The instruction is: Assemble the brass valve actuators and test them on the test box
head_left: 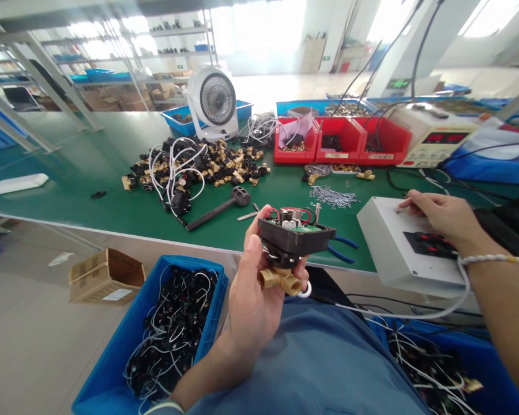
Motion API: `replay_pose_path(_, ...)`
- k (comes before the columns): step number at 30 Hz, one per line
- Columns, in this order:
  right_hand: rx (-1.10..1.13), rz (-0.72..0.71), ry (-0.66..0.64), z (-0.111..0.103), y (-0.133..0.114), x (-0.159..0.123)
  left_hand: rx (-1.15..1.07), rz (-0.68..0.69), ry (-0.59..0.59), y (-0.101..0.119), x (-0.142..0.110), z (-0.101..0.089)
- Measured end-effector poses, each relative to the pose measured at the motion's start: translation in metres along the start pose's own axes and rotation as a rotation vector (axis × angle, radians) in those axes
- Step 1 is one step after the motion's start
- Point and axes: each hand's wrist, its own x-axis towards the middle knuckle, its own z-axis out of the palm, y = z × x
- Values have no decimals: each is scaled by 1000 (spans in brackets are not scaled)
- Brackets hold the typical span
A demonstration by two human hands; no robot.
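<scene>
Head view. Your left hand (253, 297) has its fingers closed around a valve unit (296, 241), held upright to the left of the grey box (378, 227), with its circuit board (301, 229) exposed on top and brass fitting (290, 283) below. Your right hand (447, 216) has its fingertips gathered at a small switch (398, 211) atop the box; whether they grip it, you cannot tell. The step appears to be operating the box's control; any further movement there calls for keeping the unit steady, its board untouched.
</scene>
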Motion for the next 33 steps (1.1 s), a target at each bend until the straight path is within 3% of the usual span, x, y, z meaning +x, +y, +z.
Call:
replay_pose_path(8, -16, -7, 4, -1, -2, -2, 52, 51, 8, 1, 0, -1)
replay_pose_path(15, -41, -10, -6, 0, 4, 2, 76, 78, 85, 6, -4, 4)
replay_pose_path(19, -77, -30, -38, -1, 1, 1, 59, 37, 35, 8, -2, 4)
replay_pose_path(26, -140, -33, -84, -2, -14, -9, -176, -118, -74, 11, 1, 5)
replay_pose_path(33, -112, -23, -61, -1, -10, -8, -183, -112, -102, 12, 3, 5)
